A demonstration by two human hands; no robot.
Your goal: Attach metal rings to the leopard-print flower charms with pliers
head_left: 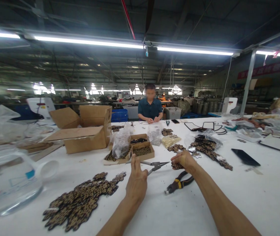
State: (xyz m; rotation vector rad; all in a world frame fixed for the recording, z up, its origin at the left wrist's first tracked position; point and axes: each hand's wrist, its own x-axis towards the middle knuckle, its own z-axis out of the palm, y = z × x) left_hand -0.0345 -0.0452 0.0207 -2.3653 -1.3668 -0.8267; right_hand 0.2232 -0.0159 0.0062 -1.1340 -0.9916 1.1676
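My left hand (pixel 137 180) is closed around the handles of long-nose pliers (pixel 157 165), whose pointed jaws face right. Just beyond the jaw tips, my right hand (pixel 186 160) pinches a small leopard-patterned piece with a dark edge (pixel 177 166). A narrow gap separates the plier tips from this piece. Below my right hand lies a second pair of pliers (pixel 178 184) with black and yellow handles, partly covered by my wrist. A pile of similar leopard-patterned pieces (pixel 80 200) spreads across the table left of my left forearm.
Small cardboard trays (pixel 142 151) of metal bits stand beyond my left hand, near an open carton (pixel 85 139). A clear jug (pixel 9 180) is at left. More patterned pieces (pixel 208 149) and a phone (pixel 245 157) lie at right. A person (pixel 150 106) sits opposite.
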